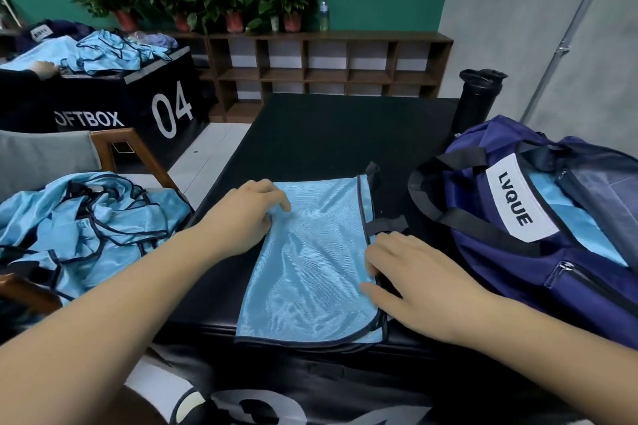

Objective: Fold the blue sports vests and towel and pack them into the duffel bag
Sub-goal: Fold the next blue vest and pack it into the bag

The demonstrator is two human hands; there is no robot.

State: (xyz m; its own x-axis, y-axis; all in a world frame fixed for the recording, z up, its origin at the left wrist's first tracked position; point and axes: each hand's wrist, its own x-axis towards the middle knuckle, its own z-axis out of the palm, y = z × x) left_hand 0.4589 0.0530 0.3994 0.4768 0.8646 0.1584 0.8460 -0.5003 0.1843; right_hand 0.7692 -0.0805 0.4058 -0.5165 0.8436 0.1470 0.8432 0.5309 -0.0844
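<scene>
Right, tabletop (328, 134): black padded block with a matte face, so I'd expect cloth to stay put on it rather than skate. Bag (518, 252) sits at its right end, navy, soft-sided and open on top, with light blue cloth (552, 197) showing inside. Its handles are flopped toward the vest. Pile (86, 228) of loose vests lies off the left edge, tangled, dark trim looping everywhere. Vest (310, 252) in hand lies flat at the middle of the tabletop, between pile and bag. It's folded to a long panel, with the near end hanging just over the front edge. It reads as thin shiny mesh: very light, limp, no stiffness, likely slippery layer on layer, so folds will probably slide open unless pinned. Not fragile, though mesh could snag on the bag zip. Best hold looks like the dark trim along the right and near edges. It's the firmest line on the vest and keeps the layers together, whereas a mid-panel pinch would lift only the top layer. Left hand (241, 214) rests on the far-left corner, fingers bent, tips down on the cloth. Whether they pinch a fold I cannot tell. Right hand (407, 272) lies at the right edge, fingers apart and nearly straight, tips on the trim, clamped on nothing. Strap (386, 222), a short dark one, sticks out just beyond those tips. Tuck it in before the next fold or it may catch going into the bag.
</scene>
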